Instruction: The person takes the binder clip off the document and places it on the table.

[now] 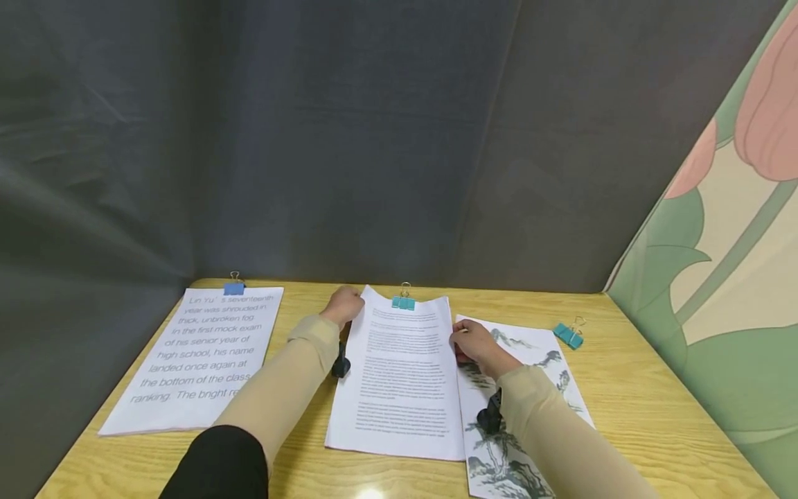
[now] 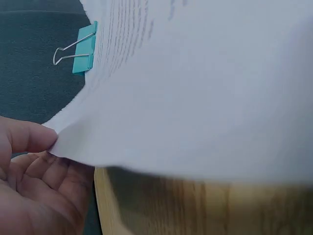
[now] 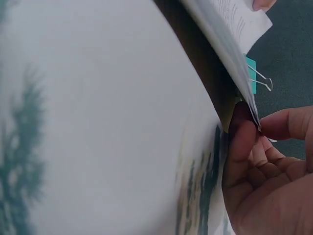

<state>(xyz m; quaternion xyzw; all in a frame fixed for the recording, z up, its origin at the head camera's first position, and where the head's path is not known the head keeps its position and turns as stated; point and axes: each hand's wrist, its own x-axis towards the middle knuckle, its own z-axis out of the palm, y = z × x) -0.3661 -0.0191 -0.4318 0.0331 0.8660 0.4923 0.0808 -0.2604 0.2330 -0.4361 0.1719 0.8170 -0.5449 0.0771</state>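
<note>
A stack of printed sheets [image 1: 405,381] lies in the middle of the table with a teal binder clip [image 1: 403,303] on its top edge. My left hand [image 1: 344,305] pinches the stack's upper left corner between thumb and fingers, and that corner curls upward. At the upper right edge my right hand [image 1: 476,344] pinches the sheets the same way. In the right wrist view the edge of the stack [image 3: 230,49] is raised, with the right hand's fingers [image 3: 242,142] beneath it. Under the right forearm lies a sheet with an ink landscape painting [image 1: 517,443].
On the left lies another stack of large-print pages [image 1: 193,360] with a blue binder clip [image 1: 233,287] at its top. A loose teal binder clip [image 1: 569,335] rests right of the painting. A dark curtain [image 1: 374,138] stands behind the wooden table [image 1: 648,388].
</note>
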